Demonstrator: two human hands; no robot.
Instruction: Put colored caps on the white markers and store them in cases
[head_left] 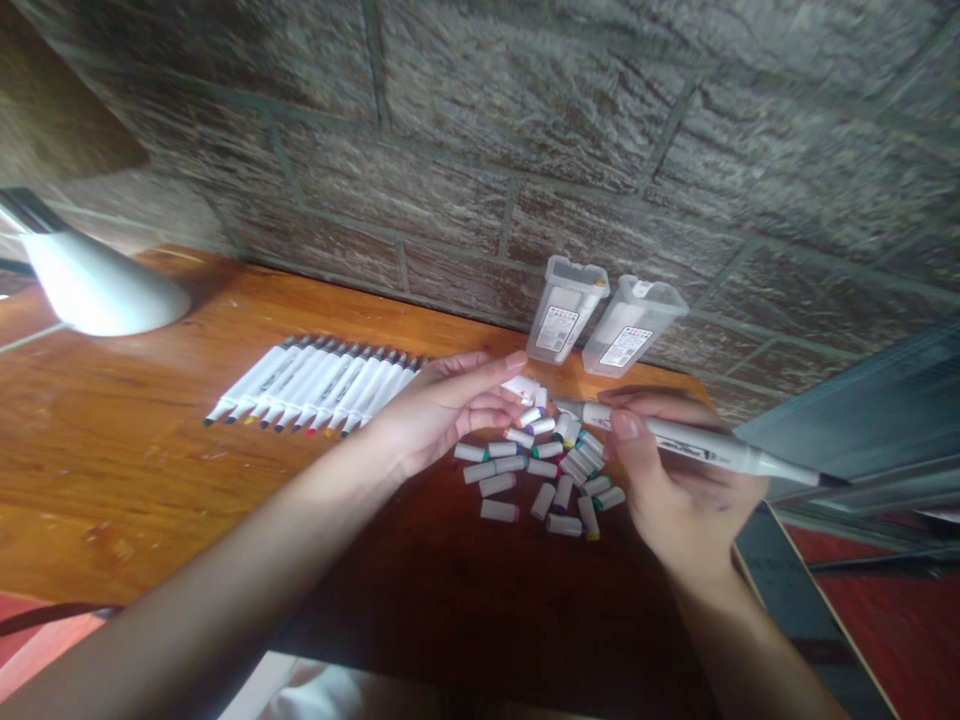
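- Gripping a long white marker pen [705, 447] near its left end, the right hand [675, 490] is closed round the barrel, thumb on top and fingers curled beneath.
- The marker's long axis runs nearly level, from left to right and slightly down. Its bare greyish tip on the left points at the left hand, and its dark far tip juts out well past the right hand.
- The left hand [442, 405] lies just beside that left tip, palm turned inward. Its thumb and fingertips seem pinched on a small white cap [521, 387], which sits near the tip but apart from it.
- The left hand is therefore the nearer one to the marker's open end.
- A loose heap of short white caps with coloured ends [540, 470] lies on the brown wooden table [112, 450], between and below the two hands.
- A tidy row of white markers [315, 385] lies side by side further left, coloured tips facing the person.
- Two clear plastic cases [566, 310] lean against the grey brick wall [525, 120], behind the hands.
- A white lamp shade [97, 285] rests at the far left.
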